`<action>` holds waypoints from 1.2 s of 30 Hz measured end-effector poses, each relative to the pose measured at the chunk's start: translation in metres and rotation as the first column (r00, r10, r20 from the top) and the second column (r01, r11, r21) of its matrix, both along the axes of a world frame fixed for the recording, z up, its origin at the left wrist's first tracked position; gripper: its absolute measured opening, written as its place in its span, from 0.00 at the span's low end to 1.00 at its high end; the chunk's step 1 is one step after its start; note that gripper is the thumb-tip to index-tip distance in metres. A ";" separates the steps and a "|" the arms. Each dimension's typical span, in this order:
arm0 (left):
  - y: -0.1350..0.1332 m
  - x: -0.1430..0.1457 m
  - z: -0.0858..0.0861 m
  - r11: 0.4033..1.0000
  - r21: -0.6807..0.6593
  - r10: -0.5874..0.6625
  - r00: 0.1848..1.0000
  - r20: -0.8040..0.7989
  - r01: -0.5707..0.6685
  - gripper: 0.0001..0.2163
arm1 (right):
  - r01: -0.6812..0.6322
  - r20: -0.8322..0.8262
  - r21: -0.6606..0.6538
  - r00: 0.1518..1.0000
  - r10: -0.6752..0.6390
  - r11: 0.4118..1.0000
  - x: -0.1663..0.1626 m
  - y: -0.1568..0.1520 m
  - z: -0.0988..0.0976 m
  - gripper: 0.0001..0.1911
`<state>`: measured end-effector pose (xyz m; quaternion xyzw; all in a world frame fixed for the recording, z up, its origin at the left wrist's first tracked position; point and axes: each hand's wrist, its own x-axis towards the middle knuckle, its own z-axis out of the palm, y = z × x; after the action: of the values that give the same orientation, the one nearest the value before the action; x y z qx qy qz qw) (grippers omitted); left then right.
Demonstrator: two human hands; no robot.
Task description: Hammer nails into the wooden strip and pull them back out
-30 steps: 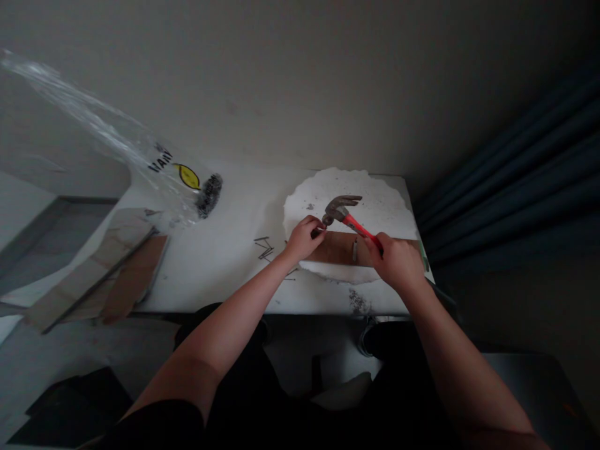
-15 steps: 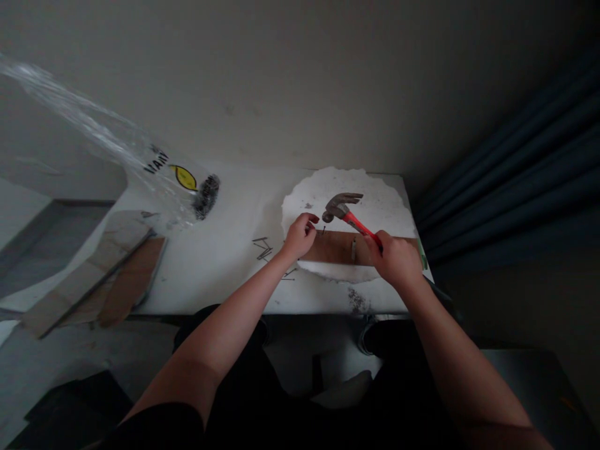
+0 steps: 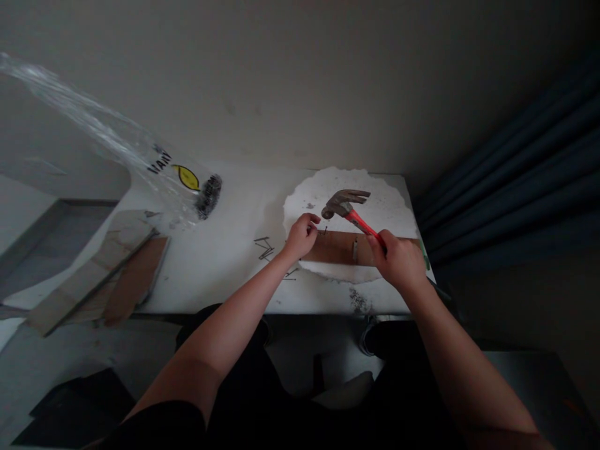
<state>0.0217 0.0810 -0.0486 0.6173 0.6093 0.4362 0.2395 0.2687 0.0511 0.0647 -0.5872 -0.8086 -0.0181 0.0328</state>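
Observation:
My right hand (image 3: 400, 259) is wrapped round the red handle of a claw hammer (image 3: 345, 203). Its metal head is raised above the far edge of a brown wooden board (image 3: 335, 249), with the claw pointing right. A thin nail (image 3: 325, 231) stands upright near the board's left end, just below and left of the hammer head. My left hand (image 3: 301, 236) is at that end of the board, beside the nail and apart from it. Its fingers are loosely curled, thumb and index finger apart, and nothing shows between them.
Under the board lies a ragged white sheet (image 3: 309, 187) on a white table (image 3: 225, 262). Loose nails (image 3: 265, 249) are scattered left of my hands. Farther left are a clear plastic bag (image 3: 187, 178) and wooden pieces (image 3: 135, 281). A dark curtain (image 3: 515, 169) hangs at right.
The hammer head has tilted slightly, its claw end a little higher and farther right. My left hand and the nail keep their places on the board.

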 end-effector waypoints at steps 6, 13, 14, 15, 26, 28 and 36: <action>0.000 0.001 0.002 1.000 0.015 0.006 1.000 -0.005 -0.006 0.14 | -0.019 0.005 -0.043 1.000 0.020 0.999 0.002 0.001 -0.003 0.24; -0.001 0.002 0.005 1.000 0.011 0.014 1.000 -0.014 -0.014 0.13 | -0.003 0.015 -0.063 1.000 0.004 0.998 0.003 0.000 -0.006 0.25; -0.002 0.002 0.006 1.000 0.018 0.014 1.000 -0.021 -0.014 0.13 | -0.007 0.016 -0.082 1.000 0.008 0.997 0.001 0.000 -0.008 0.25; -0.002 0.002 0.007 1.000 0.027 0.005 1.000 -0.028 -0.004 0.13 | -0.011 0.014 -0.091 1.000 0.012 0.996 0.000 0.000 -0.008 0.25; -0.002 0.006 0.008 0.992 0.081 -0.087 0.991 -0.106 0.096 0.04 | -0.012 -0.004 -0.058 1.000 0.012 0.998 0.000 -0.001 -0.007 0.25; -0.002 0.006 0.007 0.992 0.072 -0.090 0.988 -0.122 0.099 0.04 | -0.021 0.003 -0.075 1.000 0.022 0.997 -0.001 -0.001 -0.008 0.25; -0.002 0.007 0.006 0.995 0.041 -0.082 0.988 -0.129 0.088 0.04 | -0.007 -0.001 -0.052 1.000 0.007 0.999 0.000 0.000 -0.008 0.26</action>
<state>0.0291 0.0794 -0.0429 0.6747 0.5861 0.3996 0.2040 0.2688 0.0513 0.0570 -0.5852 -0.8107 0.0033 0.0182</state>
